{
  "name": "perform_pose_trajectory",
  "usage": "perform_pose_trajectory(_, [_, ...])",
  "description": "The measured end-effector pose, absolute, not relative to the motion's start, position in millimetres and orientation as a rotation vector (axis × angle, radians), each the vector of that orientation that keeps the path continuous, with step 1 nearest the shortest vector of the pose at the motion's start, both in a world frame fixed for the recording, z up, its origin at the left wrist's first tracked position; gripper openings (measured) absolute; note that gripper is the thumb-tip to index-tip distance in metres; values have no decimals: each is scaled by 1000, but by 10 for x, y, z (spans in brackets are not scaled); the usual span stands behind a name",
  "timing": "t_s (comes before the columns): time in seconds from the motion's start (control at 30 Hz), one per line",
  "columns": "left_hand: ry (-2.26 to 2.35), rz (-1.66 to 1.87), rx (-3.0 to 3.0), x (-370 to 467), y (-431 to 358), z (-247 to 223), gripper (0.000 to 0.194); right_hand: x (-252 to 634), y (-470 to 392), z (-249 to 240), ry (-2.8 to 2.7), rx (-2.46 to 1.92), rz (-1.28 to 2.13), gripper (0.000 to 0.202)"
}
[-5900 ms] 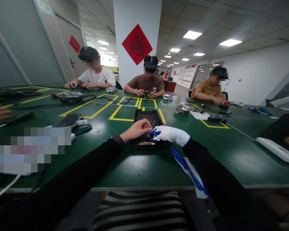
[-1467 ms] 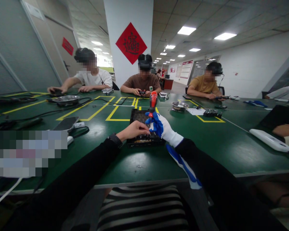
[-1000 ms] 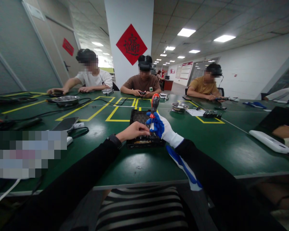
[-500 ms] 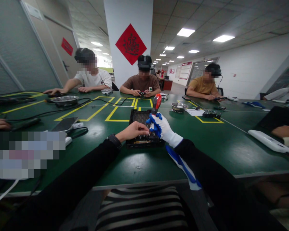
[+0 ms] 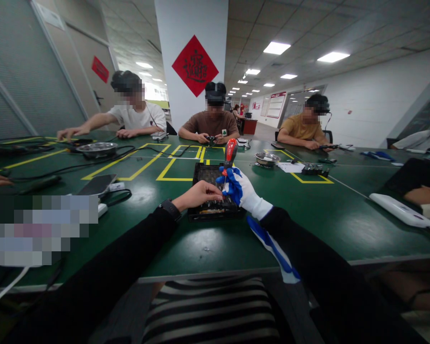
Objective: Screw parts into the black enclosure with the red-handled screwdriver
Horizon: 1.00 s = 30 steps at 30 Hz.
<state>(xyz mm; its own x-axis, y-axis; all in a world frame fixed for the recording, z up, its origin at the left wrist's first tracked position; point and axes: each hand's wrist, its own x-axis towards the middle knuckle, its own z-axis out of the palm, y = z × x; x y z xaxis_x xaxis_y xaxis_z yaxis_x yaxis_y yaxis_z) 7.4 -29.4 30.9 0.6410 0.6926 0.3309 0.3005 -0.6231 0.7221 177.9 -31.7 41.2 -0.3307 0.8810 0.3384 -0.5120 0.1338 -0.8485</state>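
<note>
A black open case point(image 5: 215, 217) lies on the green table in front of me, with small metallic parts inside. Over its right part, my right hand point(image 5: 238, 190), in a white and blue glove, grips a red and black screwdriver point(image 5: 231, 153) with its handle upward. My left hand point(image 5: 198, 195), bare and with a black watch at the wrist, reaches over the case from the left. Its thumb and fingertips are pinched together close to the screwdriver's lower end; whatever lies between them is too small to name.
A loose blue and white glove point(image 5: 272, 246) hangs at the table's front edge. Left are a phone point(image 5: 97, 184) and black cables. Metal bowls point(image 5: 267, 159) point(image 5: 97, 149) stand farther back. A white device point(image 5: 399, 210) lies at right. Several people sit around the table.
The screwdriver's handle has shifted a little left, and my right fingers have changed their hold slightly. My left hand stays in place. At the far left, a person's hand has moved outward.
</note>
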Motion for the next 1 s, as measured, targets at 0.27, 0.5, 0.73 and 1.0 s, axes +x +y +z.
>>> perform_pose_trajectory(0.27, [796, 812, 2212, 72, -306, 322, 29, 1792, -259, 394, -1204, -493, 1510, 32])
perform_pose_trajectory(0.5, [798, 798, 2214, 79, -309, 333, 27, 1807, -302, 415, -1212, -443, 1536, 32])
perform_pose_trajectory(0.73, [789, 811, 2202, 82, -305, 320, 28, 1778, -296, 409, -1204, -491, 1471, 31])
perform_pose_trajectory(1.0, [797, 812, 2195, 81, -291, 306, 27, 1826, -269, 400, -1205, -429, 1570, 31])
